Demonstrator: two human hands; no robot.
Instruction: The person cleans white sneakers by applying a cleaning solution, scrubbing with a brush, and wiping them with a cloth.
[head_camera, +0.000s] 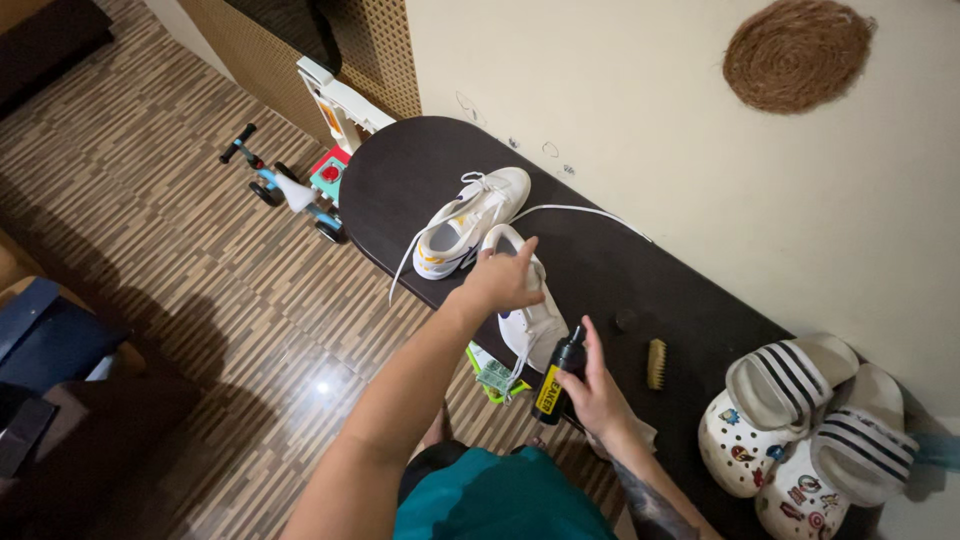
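1. A white sneaker (528, 312) is steadied on the dark oval table (400, 180) by the left hand (503, 280), whose fingers are closed over its upper near the tongue; the shoe lies near the table's front edge.
2. A black bottle with a yellow label (556, 380) is grasped by the right hand (598, 392), at 5 o'clock from the held sneaker, with its nozzle turned towards the shoe.
3. A second white sneaker (470, 220) rests at 11 o'clock from the held one, its loose lace (590, 212) trailed across the table towards 2 o'clock.
4. A small brush (656, 363) lies untouched on the table at 3 o'clock from the bottle.
5. No foam or wet patch can be made out on either shoe, so the cleaning is judged to be at its start: fluid is about to be applied, while brushing and the second sneaker are left.
6. White clogs and striped slides (800, 420) are piled at the table's 4 o'clock end, apart from the work.
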